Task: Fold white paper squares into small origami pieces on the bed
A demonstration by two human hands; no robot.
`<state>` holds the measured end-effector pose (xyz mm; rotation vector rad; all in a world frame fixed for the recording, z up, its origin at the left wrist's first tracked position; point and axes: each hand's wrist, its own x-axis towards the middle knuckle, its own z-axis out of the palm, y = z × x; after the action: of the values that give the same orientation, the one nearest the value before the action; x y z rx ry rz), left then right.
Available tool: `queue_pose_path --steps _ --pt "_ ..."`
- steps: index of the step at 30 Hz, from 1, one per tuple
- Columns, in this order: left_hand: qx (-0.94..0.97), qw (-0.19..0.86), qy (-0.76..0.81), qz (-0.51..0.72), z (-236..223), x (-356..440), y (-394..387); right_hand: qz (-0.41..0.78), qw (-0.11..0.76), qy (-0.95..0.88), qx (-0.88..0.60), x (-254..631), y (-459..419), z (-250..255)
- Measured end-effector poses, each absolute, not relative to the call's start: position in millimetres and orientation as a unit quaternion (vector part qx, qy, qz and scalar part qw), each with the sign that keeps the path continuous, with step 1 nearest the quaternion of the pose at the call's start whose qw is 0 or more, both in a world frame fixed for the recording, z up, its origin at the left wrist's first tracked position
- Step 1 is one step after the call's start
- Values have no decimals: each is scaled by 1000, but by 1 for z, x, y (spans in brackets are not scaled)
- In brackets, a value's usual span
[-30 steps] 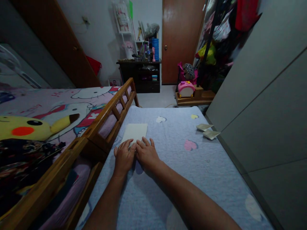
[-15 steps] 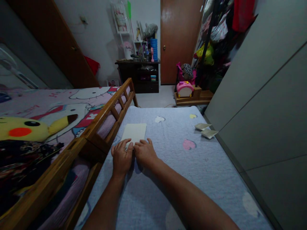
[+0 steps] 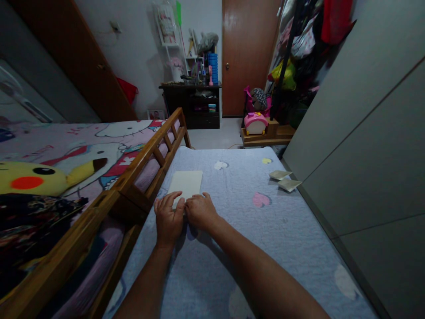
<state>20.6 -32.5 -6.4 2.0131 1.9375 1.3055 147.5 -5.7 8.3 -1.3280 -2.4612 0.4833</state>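
A cream sheet of paper (image 3: 184,182) lies flat on a blue-grey quilted bedcover (image 3: 252,248). My left hand (image 3: 168,218) and my right hand (image 3: 200,211) rest side by side at its near edge, fingertips on the paper and almost touching each other. That edge is hidden under my fingers. Two small folded paper pieces (image 3: 280,175) (image 3: 289,185) lie near the bed's right edge, well away from both hands.
A wooden bed rail (image 3: 146,170) runs along the left of this bed, with a cartoon-print bed beyond it. Grey wardrobe doors (image 3: 358,146) stand along the right side. A dark cabinet (image 3: 190,106), a toy stand and hanging clothes fill the far end.
My fingers have curled in and drawn closer together at the paper's near edge. The view has shifted slightly. The paper has not visibly moved.
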Motion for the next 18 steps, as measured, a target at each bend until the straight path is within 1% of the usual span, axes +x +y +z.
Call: queue_pose_path --steps 3,5,8,10,12,14,18 --pt "659 5 610 440 -7 21 -34 180 156 -849 -472 148 -3 7" --pt "664 -39 583 467 -7 21 -36 195 165 -837 -483 148 0 6" --pt "681 -115 512 510 -4 25 -41 223 196 -809 -508 150 5 2" --pt "706 -137 463 518 -1 30 -46 242 227 -786 -522 150 8 0" --pt "742 -128 416 510 1 37 -49 261 260 -763 -531 151 11 -2" --pt "783 -93 380 484 1 44 -52 276 299 -741 -535 154 14 -1" --pt "818 -32 413 399 -2 50 -53 282 389 -697 -532 169 18 8"
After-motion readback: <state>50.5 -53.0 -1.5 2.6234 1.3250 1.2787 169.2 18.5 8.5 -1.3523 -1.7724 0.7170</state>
